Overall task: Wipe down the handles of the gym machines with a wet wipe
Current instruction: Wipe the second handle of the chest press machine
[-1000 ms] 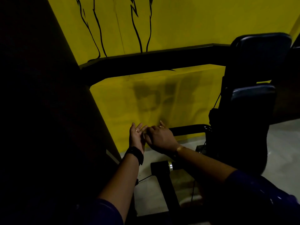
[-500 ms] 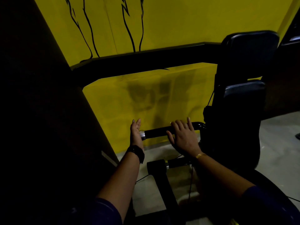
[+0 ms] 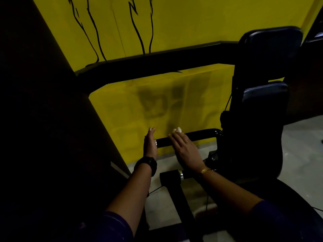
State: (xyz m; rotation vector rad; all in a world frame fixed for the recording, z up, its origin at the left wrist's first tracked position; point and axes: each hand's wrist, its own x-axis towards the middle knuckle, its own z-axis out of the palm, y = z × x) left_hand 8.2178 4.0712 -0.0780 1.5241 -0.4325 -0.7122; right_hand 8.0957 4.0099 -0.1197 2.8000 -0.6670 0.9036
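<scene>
Head view, largest first: what do we see around us?

— We face a yellow wall (image 3: pixel 174 23) with black painted lines. In front of it is a dark gym machine: its thick frame bar (image 3: pixel 157 62) crosses the view, and two padded rests (image 3: pixel 269 42) stand to our right.

And the handle we are meant to clean?

— The upper handle (image 3: pixel 199 134) is a glossy black bar running leftward from the machine, low in the view. A lower handle (image 3: pixel 170 178) with a chrome collar sits nearer us, and neither hand touches it.

How do our hands lie?

— Our left hand (image 3: pixel 150 144) is flat, fingers straight, palm set against the upper handle's chrome end. We judge it steadies the bar against the rubbing. Our right hand (image 3: pixel 185 149) lies over the bar with fingers straight, grasping nothing, only pressing down.

Where is the wipe?

— The wet wipe (image 3: pixel 177 131) is bunched under our right fingertips on top of the upper handle, a pale lump just showing beyond them. Flat pressure spreads it along the bar. We judge we are mid-wipe here, with the lower handle yet to do.
</scene>
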